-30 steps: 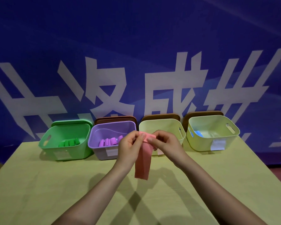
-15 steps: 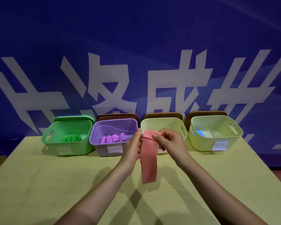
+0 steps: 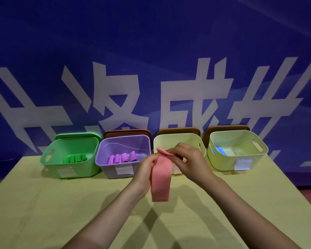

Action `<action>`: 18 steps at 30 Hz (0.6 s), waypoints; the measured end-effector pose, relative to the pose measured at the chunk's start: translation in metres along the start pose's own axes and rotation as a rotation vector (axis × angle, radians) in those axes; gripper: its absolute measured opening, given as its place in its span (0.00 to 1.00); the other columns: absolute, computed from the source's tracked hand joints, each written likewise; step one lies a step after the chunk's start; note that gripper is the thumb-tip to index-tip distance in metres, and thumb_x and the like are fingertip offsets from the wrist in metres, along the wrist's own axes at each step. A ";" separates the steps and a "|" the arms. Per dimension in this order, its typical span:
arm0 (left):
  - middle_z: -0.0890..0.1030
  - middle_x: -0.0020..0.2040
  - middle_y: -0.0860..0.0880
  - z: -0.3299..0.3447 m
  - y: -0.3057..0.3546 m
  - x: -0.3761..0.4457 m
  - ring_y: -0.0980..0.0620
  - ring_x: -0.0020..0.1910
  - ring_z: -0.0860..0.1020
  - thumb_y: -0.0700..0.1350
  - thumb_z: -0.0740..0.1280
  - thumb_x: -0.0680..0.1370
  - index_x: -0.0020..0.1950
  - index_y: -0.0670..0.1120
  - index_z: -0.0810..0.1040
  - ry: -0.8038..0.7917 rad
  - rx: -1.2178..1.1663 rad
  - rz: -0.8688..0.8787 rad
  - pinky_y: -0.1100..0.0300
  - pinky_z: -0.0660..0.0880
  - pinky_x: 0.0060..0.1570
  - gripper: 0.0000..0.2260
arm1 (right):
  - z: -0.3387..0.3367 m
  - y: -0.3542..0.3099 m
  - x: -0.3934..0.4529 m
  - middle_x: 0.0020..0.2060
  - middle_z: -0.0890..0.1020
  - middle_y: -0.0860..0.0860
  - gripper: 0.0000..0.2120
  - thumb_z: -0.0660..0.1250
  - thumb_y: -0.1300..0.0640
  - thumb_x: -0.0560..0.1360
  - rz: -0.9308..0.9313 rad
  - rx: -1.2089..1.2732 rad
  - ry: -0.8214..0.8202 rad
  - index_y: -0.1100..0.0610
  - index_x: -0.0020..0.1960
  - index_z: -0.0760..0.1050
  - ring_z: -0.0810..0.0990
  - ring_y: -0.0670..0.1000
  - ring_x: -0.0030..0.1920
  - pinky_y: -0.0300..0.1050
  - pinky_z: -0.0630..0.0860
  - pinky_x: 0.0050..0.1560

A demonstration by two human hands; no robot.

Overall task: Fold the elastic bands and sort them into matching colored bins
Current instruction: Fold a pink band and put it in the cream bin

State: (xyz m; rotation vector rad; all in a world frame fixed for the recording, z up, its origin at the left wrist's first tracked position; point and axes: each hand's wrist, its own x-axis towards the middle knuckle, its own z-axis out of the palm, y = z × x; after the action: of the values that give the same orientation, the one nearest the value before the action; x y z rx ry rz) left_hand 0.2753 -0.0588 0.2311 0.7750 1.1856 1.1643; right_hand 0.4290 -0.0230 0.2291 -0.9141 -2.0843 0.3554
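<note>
From the head view, folded bands already lie in the green bin (image 3: 71, 155), purple bin (image 3: 123, 156) and far-right bin (image 3: 238, 150). At frame centre, the left hand (image 3: 145, 168) and right hand (image 3: 190, 161) pinch a hanging pink band (image 3: 161, 180), its folding unfinished, not yet binned.

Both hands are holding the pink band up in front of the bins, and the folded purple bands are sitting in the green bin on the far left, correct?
Not quite. In the head view the folded purple bands lie in the purple bin, second from the left; the green bin holds green bands. The left hand and right hand do hold the pink band up.
</note>
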 end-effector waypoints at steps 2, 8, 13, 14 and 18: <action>0.82 0.39 0.44 -0.001 0.002 0.001 0.51 0.39 0.79 0.48 0.55 0.81 0.48 0.41 0.81 -0.017 -0.026 -0.034 0.59 0.72 0.40 0.17 | -0.004 0.006 0.006 0.39 0.80 0.50 0.12 0.64 0.53 0.75 -0.094 -0.129 -0.058 0.57 0.52 0.83 0.77 0.47 0.40 0.40 0.73 0.39; 0.81 0.47 0.42 -0.007 0.005 0.016 0.45 0.48 0.78 0.49 0.65 0.79 0.48 0.47 0.81 0.098 0.039 0.030 0.52 0.73 0.50 0.08 | -0.008 0.018 0.015 0.48 0.79 0.50 0.20 0.60 0.65 0.73 -0.075 -0.064 -0.257 0.53 0.60 0.80 0.77 0.46 0.49 0.39 0.75 0.47; 0.81 0.48 0.47 -0.007 0.007 0.017 0.48 0.49 0.78 0.49 0.59 0.82 0.48 0.53 0.78 0.077 0.241 0.151 0.52 0.75 0.50 0.09 | -0.001 0.004 0.017 0.49 0.83 0.47 0.13 0.63 0.57 0.80 0.419 0.377 -0.123 0.52 0.63 0.77 0.80 0.43 0.47 0.40 0.77 0.51; 0.81 0.47 0.49 -0.005 0.008 0.016 0.49 0.48 0.78 0.49 0.58 0.82 0.47 0.53 0.78 0.087 0.266 0.171 0.54 0.75 0.50 0.09 | 0.001 0.002 0.017 0.47 0.83 0.48 0.12 0.64 0.56 0.79 0.464 0.405 -0.113 0.53 0.61 0.79 0.80 0.43 0.44 0.40 0.77 0.48; 0.80 0.45 0.51 0.000 0.006 0.016 0.55 0.44 0.78 0.47 0.56 0.83 0.48 0.53 0.76 0.059 0.269 0.212 0.60 0.74 0.46 0.11 | 0.008 -0.004 0.018 0.39 0.84 0.48 0.07 0.67 0.61 0.77 0.457 0.439 -0.016 0.58 0.49 0.84 0.78 0.39 0.36 0.35 0.73 0.37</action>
State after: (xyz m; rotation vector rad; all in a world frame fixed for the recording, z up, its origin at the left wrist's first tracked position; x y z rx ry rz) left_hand 0.2729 -0.0419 0.2319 1.0977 1.3513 1.2205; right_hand 0.4136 -0.0120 0.2362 -1.1026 -1.6911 1.0163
